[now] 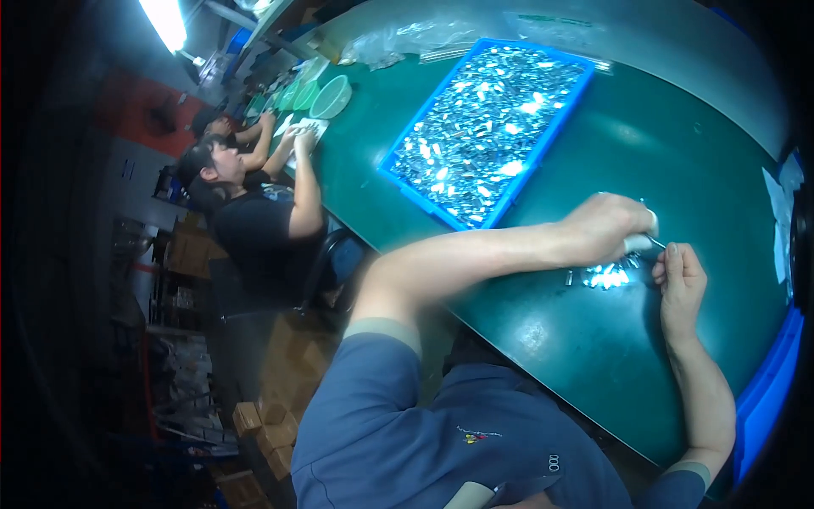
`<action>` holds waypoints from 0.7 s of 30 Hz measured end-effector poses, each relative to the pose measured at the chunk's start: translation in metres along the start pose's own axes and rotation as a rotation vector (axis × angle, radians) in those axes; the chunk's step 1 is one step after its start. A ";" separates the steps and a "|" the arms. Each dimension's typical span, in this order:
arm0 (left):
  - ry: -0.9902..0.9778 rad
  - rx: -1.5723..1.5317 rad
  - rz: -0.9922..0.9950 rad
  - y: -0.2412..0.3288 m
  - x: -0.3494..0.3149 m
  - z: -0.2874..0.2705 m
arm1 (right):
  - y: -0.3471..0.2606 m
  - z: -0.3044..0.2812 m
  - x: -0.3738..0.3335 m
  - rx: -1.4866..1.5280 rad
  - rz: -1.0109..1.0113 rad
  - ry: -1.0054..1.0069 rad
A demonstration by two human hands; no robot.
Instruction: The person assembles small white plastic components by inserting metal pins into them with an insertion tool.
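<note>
Over the right part of the green table, my two hands meet close together. My left hand (612,227) is closed, with white coverings on its fingers, and whatever lies in its grip is hidden. My right hand (681,278) pinches one end of a thin, shiny metal piece (656,243) between thumb and finger. The piece's other end reaches the left fingers. Just below my left hand, a small heap of shiny metal pieces (610,276) lies on the table, partly covered by the hand.
A blue tray (532,174) full of shiny metal pieces lies beyond my left forearm on the green table (585,356). Green baskets (331,97) and clear plastic bags (377,48) sit farther back. Two people work along the left edge. Blue bins (767,394) stand at the right.
</note>
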State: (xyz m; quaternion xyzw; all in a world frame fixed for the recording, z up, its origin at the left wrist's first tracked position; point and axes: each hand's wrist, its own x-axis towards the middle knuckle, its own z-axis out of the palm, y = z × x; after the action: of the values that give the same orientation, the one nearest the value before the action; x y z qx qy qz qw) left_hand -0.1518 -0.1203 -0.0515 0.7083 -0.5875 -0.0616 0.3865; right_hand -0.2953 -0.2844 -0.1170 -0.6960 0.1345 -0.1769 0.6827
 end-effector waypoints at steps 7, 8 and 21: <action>0.171 0.349 -0.107 -0.049 0.003 -0.079 | 0.003 0.002 0.003 0.036 0.019 0.045; 0.202 0.396 -0.150 -0.062 0.008 -0.096 | 0.002 0.003 0.003 0.031 0.017 0.022; 0.154 0.878 -0.404 -0.175 0.068 -0.182 | -0.006 0.006 0.000 0.081 0.005 -0.038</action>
State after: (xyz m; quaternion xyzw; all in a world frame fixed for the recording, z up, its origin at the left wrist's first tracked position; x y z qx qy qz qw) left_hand 0.1050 -0.0917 -0.0089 0.9068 -0.3784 0.1707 0.0737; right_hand -0.2931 -0.2791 -0.1107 -0.6709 0.1160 -0.1674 0.7131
